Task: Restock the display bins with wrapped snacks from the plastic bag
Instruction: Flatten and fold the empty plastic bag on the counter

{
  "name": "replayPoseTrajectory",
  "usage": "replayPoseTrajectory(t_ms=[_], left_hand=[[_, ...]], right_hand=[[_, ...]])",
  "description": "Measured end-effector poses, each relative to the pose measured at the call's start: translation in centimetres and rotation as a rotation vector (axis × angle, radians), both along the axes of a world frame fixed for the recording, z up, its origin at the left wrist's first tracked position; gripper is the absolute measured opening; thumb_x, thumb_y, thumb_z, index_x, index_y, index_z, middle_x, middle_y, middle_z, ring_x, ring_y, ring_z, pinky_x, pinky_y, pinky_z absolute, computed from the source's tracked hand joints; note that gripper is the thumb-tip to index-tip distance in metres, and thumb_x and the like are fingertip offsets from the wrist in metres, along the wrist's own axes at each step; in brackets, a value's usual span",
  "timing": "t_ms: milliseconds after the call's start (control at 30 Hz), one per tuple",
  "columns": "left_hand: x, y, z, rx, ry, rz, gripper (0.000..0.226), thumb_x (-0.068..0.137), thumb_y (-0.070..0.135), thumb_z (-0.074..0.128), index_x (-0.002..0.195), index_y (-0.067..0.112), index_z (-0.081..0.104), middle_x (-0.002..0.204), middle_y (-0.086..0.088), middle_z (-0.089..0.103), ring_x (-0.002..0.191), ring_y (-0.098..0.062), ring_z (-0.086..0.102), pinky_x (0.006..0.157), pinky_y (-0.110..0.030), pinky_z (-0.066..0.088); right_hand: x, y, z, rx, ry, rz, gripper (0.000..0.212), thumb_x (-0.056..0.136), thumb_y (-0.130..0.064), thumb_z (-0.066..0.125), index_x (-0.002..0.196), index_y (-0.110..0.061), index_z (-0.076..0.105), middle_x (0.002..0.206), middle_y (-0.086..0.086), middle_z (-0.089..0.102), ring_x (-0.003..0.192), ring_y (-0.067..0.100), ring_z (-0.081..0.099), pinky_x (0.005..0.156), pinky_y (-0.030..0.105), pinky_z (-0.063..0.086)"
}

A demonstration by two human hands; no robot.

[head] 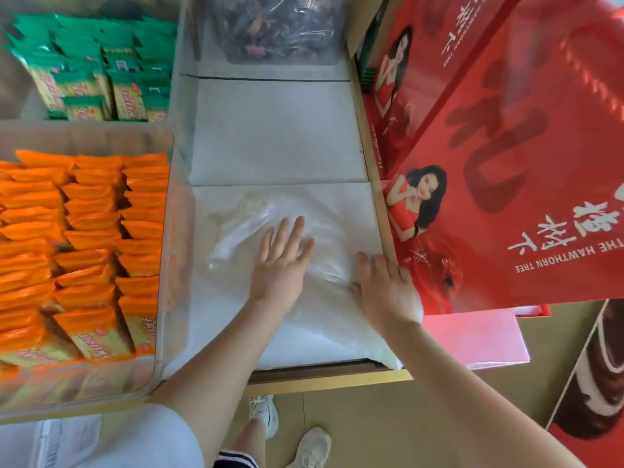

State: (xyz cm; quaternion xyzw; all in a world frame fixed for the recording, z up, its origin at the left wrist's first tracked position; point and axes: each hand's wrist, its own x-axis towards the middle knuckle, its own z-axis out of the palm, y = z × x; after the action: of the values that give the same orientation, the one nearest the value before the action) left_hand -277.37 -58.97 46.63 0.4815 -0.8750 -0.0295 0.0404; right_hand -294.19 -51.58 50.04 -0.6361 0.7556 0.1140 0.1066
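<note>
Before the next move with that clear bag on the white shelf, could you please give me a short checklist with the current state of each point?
1. Left hand flat on the clear plastic bag, fingers spread: ok.
2. Right hand at the bag's right edge, beside the red gift boxes: ok; whether it grips the plastic: cannot tell.
3. Snacks left inside the bag: cannot tell; it looks flattened and nothing coloured shows through.
4. Bin of orange packets filled: ok, rows reach the front wall.
5. Bin of green packets filled: ok, it looks well stocked.
6. White shelf behind the bag free of loose packets: ok.
</note>
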Motion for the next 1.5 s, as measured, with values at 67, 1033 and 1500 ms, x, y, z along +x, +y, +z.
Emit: replayPoseTrajectory(t_ms=[67, 1033, 1500], left_hand=[[-1.0, -0.2, 1.1, 0.145, -0.005, 0.119, 0.045, 0.09, 0.021, 0.04, 0.133, 0.026, 0.05, 0.147, -0.017, 0.035, 0.13, -0.042, 0.036, 0.106, -0.05, 0.026], [-0.2, -1.3, 1.9, 1.086, 0.944, 0.427, 0.058, 0.08, 0.066, 0.028, 0.086, 0.03, 0.073, 0.107, 0.012, 0.067, 0.106, -0.007, 0.058, 0.096, -0.024, 0.04], [1.1, 4.0, 1.5, 0.643, 1.029, 0.472, 0.049, 0.09, 0.034, 0.058, 0.133, 0.028, 0.034, 0.129, 0.008, 0.043, 0.119, 0.0, 0.043, 0.097, -0.018, 0.036]], right_hand=[[0.8, 0.6, 0.3, -0.039, -0.098, -0.133, 0.058, 0.082, -0.036, 0.065, 0.128, -0.007, 0.045, 0.105, 0.016, 0.06, 0.099, 0.035, 0.06, 0.083, 0.04, 0.043], [-2.2, -0.4, 4.4, -0.406, -0.386, 0.24, 0.022, 0.067, -0.018, 0.081, 0.075, -0.024, 0.061, 0.134, 0.012, 0.047, 0.127, 0.035, 0.035, 0.091, 0.055, 0.04], [0.9, -8.7, 0.3, -0.271, -0.252, 0.528, 0.012, 0.079, -0.016, 0.062, 0.091, -0.014, 0.062, 0.069, 0.007, 0.049, 0.059, 0.028, 0.051, 0.062, 0.03, 0.032]])
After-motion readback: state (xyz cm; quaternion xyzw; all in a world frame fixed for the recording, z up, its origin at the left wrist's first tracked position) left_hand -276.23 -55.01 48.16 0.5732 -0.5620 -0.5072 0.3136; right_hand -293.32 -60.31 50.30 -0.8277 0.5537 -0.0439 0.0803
